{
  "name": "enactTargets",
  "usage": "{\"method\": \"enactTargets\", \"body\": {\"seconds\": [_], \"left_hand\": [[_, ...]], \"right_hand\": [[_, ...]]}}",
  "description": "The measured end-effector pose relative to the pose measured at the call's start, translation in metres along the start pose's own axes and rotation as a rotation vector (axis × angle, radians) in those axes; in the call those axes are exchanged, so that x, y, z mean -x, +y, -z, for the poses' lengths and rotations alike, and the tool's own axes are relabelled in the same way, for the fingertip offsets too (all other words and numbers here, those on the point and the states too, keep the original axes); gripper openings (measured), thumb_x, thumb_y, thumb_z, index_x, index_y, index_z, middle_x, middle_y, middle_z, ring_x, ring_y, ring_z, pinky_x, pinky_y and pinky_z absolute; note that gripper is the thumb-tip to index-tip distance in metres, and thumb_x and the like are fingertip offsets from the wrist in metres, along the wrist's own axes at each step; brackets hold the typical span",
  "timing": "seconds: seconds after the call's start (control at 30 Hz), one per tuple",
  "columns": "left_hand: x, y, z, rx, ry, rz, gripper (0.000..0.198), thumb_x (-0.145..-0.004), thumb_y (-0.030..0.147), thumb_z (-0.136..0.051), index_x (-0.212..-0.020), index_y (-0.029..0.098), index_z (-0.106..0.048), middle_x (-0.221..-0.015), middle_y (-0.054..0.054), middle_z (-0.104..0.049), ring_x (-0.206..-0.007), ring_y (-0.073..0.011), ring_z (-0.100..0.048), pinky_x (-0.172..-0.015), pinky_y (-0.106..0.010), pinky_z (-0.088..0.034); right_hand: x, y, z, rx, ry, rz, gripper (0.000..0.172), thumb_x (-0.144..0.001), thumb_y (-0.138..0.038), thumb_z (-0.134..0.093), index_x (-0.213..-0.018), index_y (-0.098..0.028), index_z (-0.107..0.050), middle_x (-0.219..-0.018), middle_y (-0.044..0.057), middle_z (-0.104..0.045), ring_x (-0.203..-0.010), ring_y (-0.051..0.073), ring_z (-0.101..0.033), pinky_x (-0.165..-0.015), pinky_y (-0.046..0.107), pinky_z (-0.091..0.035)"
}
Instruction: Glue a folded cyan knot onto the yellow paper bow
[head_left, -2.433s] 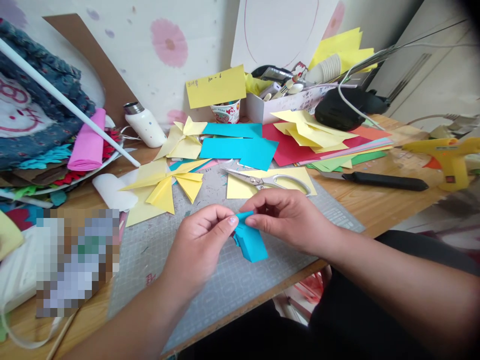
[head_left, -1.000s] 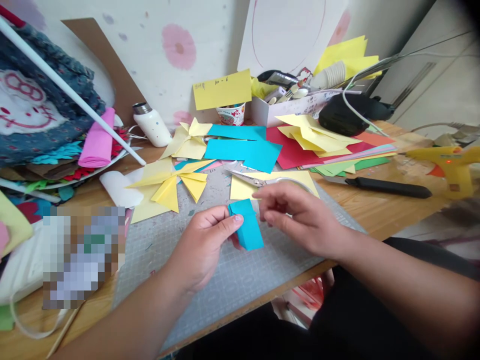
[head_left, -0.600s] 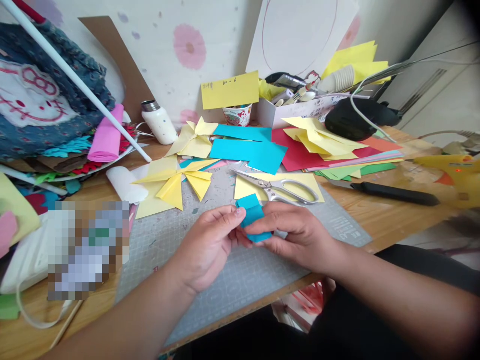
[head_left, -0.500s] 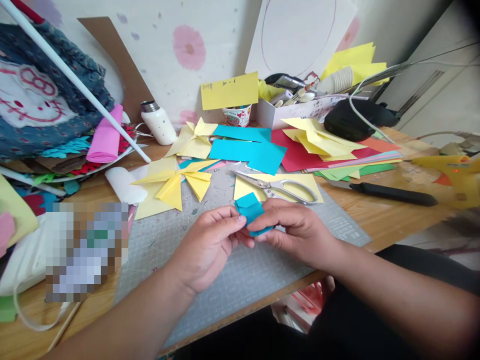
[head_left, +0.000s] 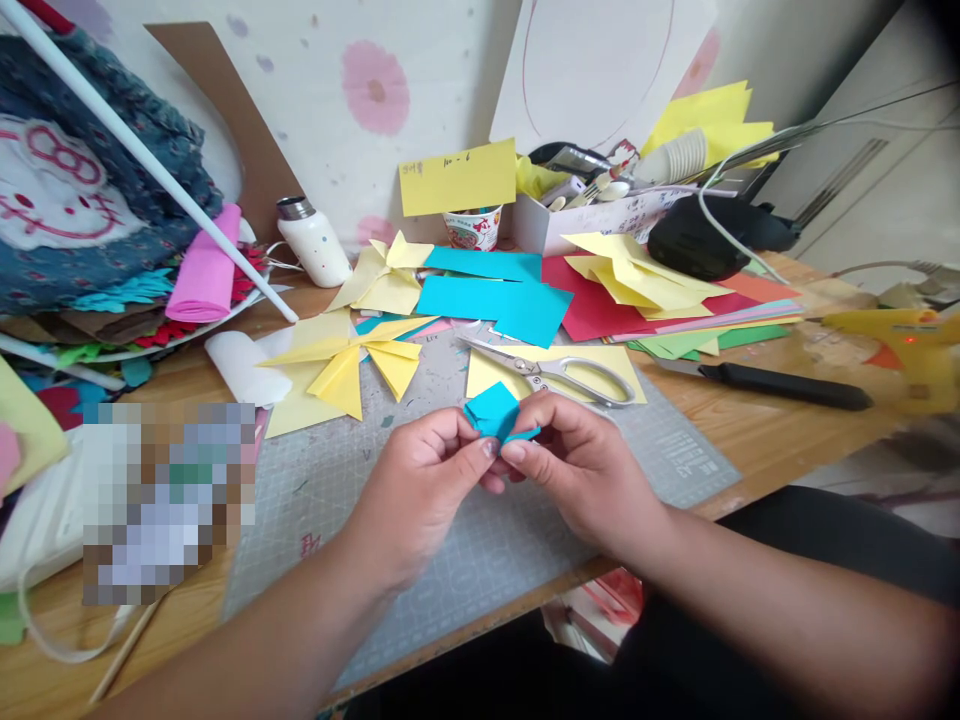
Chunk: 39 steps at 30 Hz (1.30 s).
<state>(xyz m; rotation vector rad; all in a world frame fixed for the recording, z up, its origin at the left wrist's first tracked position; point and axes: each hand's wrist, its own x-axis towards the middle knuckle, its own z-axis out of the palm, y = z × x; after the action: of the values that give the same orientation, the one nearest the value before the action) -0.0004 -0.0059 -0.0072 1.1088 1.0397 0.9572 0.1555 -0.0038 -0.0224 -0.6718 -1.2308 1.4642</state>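
Observation:
A small folded piece of blue paper (head_left: 493, 411) is held just above the grey cutting mat (head_left: 420, 560). My left hand (head_left: 424, 490) pinches its near left edge with thumb and fingers closed. My right hand (head_left: 581, 465) pinches its near right edge, thumb tips of both hands almost touching. Only the upper part of the blue paper shows above my fingers.
Scissors (head_left: 555, 372) lie on a yellow sheet behind my hands. Yellow folded paper shapes (head_left: 349, 362), blue sheets (head_left: 491, 298) and red sheets (head_left: 592, 305) cover the desk. A black-handled knife (head_left: 772, 382) and yellow glue gun (head_left: 911, 345) lie right; a white bottle (head_left: 313, 240) stands behind.
The blue piece was a longer upright strip held by my left hand; my right hand has closed on it and it is now folded smaller and held flatter between both hands.

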Motion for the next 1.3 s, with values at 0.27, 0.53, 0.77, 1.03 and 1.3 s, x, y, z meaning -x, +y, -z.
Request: {"method": "enactTargets", "body": {"seconds": [0.27,0.53,0.77,1.03,1.3], "left_hand": [[-0.001,0.003,0.000,0.084,-0.073,0.000,0.010,-0.082,0.024,-0.064,-0.079,0.015,-0.067,-0.080,-0.003,-0.067,-0.075,-0.0145,-0.059,-0.071,-0.027,-0.048],[-0.003,-0.003,0.003,-0.023,-0.084,-0.029,0.009,-0.082,0.026,-0.067,-0.084,0.017,-0.067,-0.078,-0.002,-0.068,-0.075,-0.0136,-0.061,-0.071,-0.026,-0.049],[-0.001,-0.002,0.004,0.023,-0.111,-0.043,0.005,-0.084,0.021,-0.064,-0.083,0.017,-0.068,-0.078,-0.001,-0.068,-0.073,-0.0124,-0.061,-0.070,-0.024,-0.049],[0.000,0.000,0.002,0.002,-0.065,-0.022,0.006,-0.081,0.021,-0.066,-0.084,0.016,-0.069,-0.077,-0.002,-0.068,-0.071,-0.0132,-0.060,-0.066,-0.024,-0.049],[-0.002,0.008,-0.002,0.215,-0.123,0.022,0.013,-0.082,0.021,-0.062,-0.073,0.015,-0.069,-0.070,-0.002,-0.067,-0.070,-0.0150,-0.063,-0.067,-0.026,-0.052]], "right_hand": [[-0.010,-0.004,0.001,-0.070,0.089,-0.184,0.037,-0.068,-0.030,-0.080,-0.073,-0.019,-0.045,-0.063,-0.004,-0.062,-0.056,0.011,-0.063,-0.056,0.027,-0.049],[-0.011,-0.008,0.000,-0.188,0.112,-0.263,0.045,-0.061,-0.027,-0.084,-0.076,-0.020,-0.043,-0.061,-0.007,-0.062,-0.051,0.010,-0.062,-0.052,0.023,-0.048],[-0.010,-0.013,0.004,-0.176,0.009,-0.380,0.033,-0.069,-0.031,-0.080,-0.070,-0.017,-0.049,-0.060,-0.002,-0.065,-0.056,0.009,-0.061,-0.049,0.018,-0.040],[-0.012,-0.015,0.011,-0.098,-0.053,-0.378,0.033,-0.067,-0.034,-0.080,-0.069,-0.017,-0.051,-0.063,-0.002,-0.066,-0.058,0.010,-0.061,-0.048,0.019,-0.039],[-0.015,-0.014,0.015,-0.170,-0.005,-0.356,0.033,-0.064,-0.028,-0.083,-0.065,-0.017,-0.052,-0.057,-0.006,-0.060,-0.047,0.005,-0.051,-0.045,0.018,-0.037]]}}
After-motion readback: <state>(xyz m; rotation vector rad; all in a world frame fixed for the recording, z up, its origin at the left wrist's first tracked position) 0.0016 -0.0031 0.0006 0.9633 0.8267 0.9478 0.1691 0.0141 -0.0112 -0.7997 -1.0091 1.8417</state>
